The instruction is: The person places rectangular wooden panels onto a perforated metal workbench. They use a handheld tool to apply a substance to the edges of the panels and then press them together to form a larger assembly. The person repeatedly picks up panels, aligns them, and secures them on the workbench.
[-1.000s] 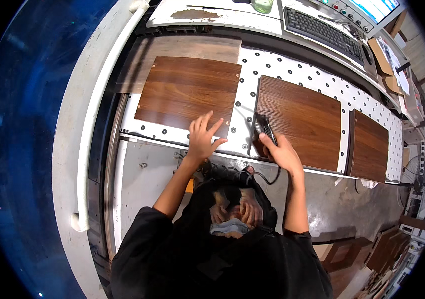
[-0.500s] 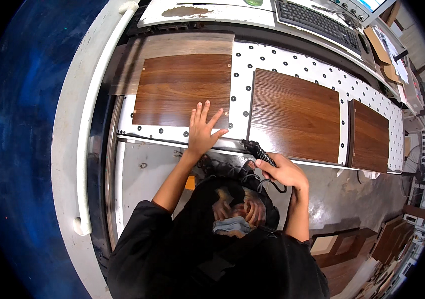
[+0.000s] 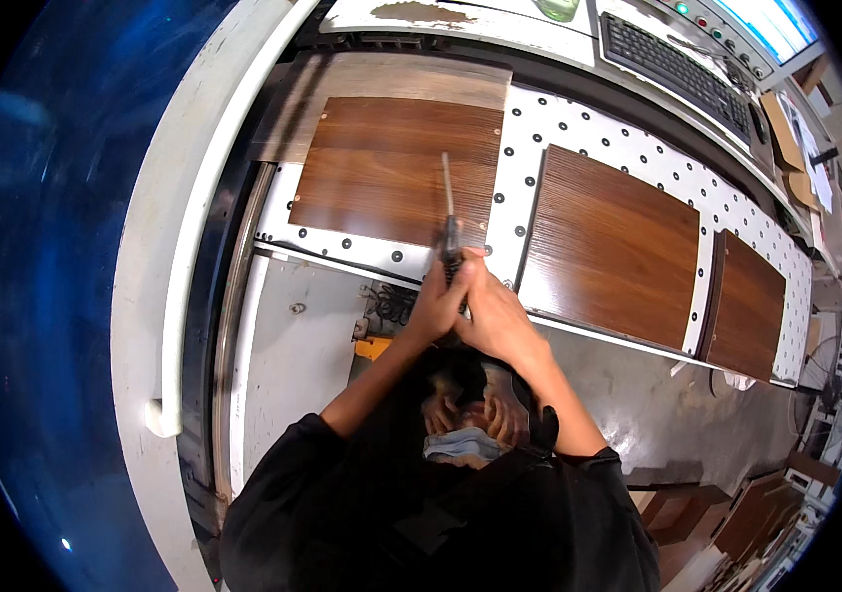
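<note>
Both hands have come together at the near edge of the left brown wood-grain panel (image 3: 382, 163). My left hand (image 3: 434, 308) is closed around the black body of an air blow gun (image 3: 452, 242). Pressed against it on the right, my right hand (image 3: 496, 314) is closed on the same gun, its fingers partly hidden. The gun's thin metal nozzle points away from me, over the right part of the panel. Small round holes show near the panel's corners. The panel lies flat on a white table (image 3: 332, 259) dotted with black studs.
Two more brown panels, a middle one (image 3: 618, 242) and a right one (image 3: 749, 306), lie on the studded table. A greyish wood board (image 3: 411, 79) is behind the left panel. Beyond stand a keyboard (image 3: 673, 77) and a screen (image 3: 766, 25). A white rail (image 3: 194, 212) runs along the left.
My left hand has lifted off the panel and joined my right hand. My right hand has brought the blow gun left, its nozzle now over the left panel. The view has shifted slightly.
</note>
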Action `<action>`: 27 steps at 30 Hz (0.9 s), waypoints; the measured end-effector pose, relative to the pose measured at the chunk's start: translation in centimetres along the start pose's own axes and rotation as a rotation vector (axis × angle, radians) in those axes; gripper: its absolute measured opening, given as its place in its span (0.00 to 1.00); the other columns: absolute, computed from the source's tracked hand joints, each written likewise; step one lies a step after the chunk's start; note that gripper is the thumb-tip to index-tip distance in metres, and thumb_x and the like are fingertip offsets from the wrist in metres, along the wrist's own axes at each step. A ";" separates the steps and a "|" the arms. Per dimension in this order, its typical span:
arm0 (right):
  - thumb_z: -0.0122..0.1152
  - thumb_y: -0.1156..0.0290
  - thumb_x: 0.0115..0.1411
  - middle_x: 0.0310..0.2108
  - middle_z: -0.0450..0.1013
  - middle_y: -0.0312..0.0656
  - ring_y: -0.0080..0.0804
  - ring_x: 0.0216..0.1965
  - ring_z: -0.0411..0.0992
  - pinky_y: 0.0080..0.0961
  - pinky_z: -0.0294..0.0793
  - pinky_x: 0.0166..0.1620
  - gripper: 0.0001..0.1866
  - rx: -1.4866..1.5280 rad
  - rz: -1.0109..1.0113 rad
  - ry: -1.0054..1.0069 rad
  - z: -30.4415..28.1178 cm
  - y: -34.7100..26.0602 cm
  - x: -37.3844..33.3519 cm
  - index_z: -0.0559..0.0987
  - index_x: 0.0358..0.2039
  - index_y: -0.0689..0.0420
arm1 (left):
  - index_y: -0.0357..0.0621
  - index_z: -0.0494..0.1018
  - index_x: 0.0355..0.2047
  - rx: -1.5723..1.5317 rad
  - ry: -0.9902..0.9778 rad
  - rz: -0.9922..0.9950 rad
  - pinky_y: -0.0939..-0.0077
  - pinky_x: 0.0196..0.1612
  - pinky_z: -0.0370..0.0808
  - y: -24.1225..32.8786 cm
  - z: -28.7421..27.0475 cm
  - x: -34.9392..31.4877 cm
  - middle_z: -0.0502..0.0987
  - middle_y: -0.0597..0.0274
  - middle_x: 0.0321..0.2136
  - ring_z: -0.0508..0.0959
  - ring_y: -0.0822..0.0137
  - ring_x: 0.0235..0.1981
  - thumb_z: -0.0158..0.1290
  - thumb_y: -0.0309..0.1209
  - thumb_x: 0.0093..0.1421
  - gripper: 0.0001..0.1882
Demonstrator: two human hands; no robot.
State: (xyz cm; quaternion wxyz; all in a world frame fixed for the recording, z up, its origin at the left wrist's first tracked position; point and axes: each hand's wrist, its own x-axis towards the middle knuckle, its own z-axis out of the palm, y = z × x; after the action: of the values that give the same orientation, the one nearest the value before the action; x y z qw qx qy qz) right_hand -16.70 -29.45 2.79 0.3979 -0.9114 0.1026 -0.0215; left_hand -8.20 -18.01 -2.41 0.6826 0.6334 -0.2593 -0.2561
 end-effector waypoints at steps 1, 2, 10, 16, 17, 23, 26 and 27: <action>0.62 0.63 0.62 0.48 0.73 0.66 0.60 0.51 0.74 0.45 0.74 0.53 0.33 0.020 -0.129 -0.019 -0.1 -0.1 0.4 0.60 0.62 0.63 | 0.35 0.67 0.57 0.033 0.103 0.035 0.66 0.65 0.61 -0.8 -1.0 -0.2 0.73 0.54 0.55 0.70 0.64 0.57 0.45 0.40 0.74 0.21; 0.62 0.65 0.62 0.49 0.72 0.65 0.60 0.52 0.73 0.45 0.73 0.55 0.33 0.126 -0.040 -0.032 0.0 -0.1 1.0 0.60 0.62 0.63 | 0.35 0.67 0.58 0.000 0.207 0.019 0.67 0.62 0.64 -1.0 -1.8 -0.5 0.75 0.56 0.51 0.73 0.65 0.54 0.45 0.41 0.75 0.22; 0.54 0.70 0.64 0.68 0.47 0.73 0.70 0.71 0.45 0.60 0.41 0.71 0.33 -0.085 0.073 0.458 7.2 4.7 5.7 0.59 0.67 0.65 | 0.36 0.72 0.55 -0.030 -0.164 -0.452 0.75 0.30 0.72 4.5 -12.5 -5.2 0.77 0.60 0.23 0.77 0.69 0.25 0.43 0.60 0.69 0.36; 0.51 0.70 0.66 0.69 0.47 0.71 0.68 0.71 0.44 0.61 0.38 0.71 0.26 -0.216 0.096 0.445 8.6 5.9 7.0 0.67 0.64 0.62 | 0.39 0.73 0.55 0.089 -0.053 -0.449 0.78 0.28 0.70 6.1 -17.2 -8.3 0.71 0.68 0.19 0.72 0.75 0.21 0.44 0.49 0.73 0.26; 0.52 0.69 0.66 0.69 0.47 0.70 0.68 0.71 0.44 0.61 0.39 0.71 0.25 -0.208 0.091 0.457 8.5 5.8 7.0 0.69 0.63 0.60 | 0.38 0.73 0.53 0.129 0.115 -0.433 0.78 0.26 0.69 6.4 -17.9 -8.3 0.69 0.69 0.18 0.70 0.75 0.20 0.44 0.50 0.73 0.26; 0.51 0.69 0.66 0.69 0.49 0.68 0.65 0.71 0.47 0.58 0.40 0.71 0.23 -0.209 0.092 0.494 8.7 6.0 6.9 0.71 0.61 0.56 | 0.36 0.72 0.45 0.227 0.515 -0.485 0.79 0.18 0.64 7.8 -21.3 -6.3 0.65 0.70 0.15 0.65 0.76 0.14 0.47 0.53 0.71 0.27; 0.52 0.69 0.66 0.69 0.49 0.68 0.65 0.71 0.47 0.58 0.40 0.71 0.23 -0.210 0.092 0.500 8.7 6.1 6.9 0.70 0.61 0.56 | 0.36 0.72 0.44 0.235 0.438 -0.487 0.79 0.17 0.64 7.9 -21.4 -3.8 0.65 0.70 0.15 0.65 0.77 0.14 0.48 0.54 0.71 0.28; 0.52 0.68 0.66 0.68 0.50 0.67 0.65 0.71 0.47 0.58 0.40 0.71 0.23 -0.207 0.092 0.500 8.7 6.2 6.8 0.71 0.61 0.56 | 0.36 0.72 0.44 0.233 0.407 -0.479 0.79 0.17 0.64 7.8 -21.3 -2.7 0.65 0.70 0.15 0.65 0.77 0.14 0.48 0.54 0.70 0.28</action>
State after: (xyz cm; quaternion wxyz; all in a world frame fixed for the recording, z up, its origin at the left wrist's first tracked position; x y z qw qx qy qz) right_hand -10.01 -28.64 -7.96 0.2655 -0.9080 0.2404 -0.2174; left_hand 4.44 -0.10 3.99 0.5636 0.7885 0.0111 -0.2461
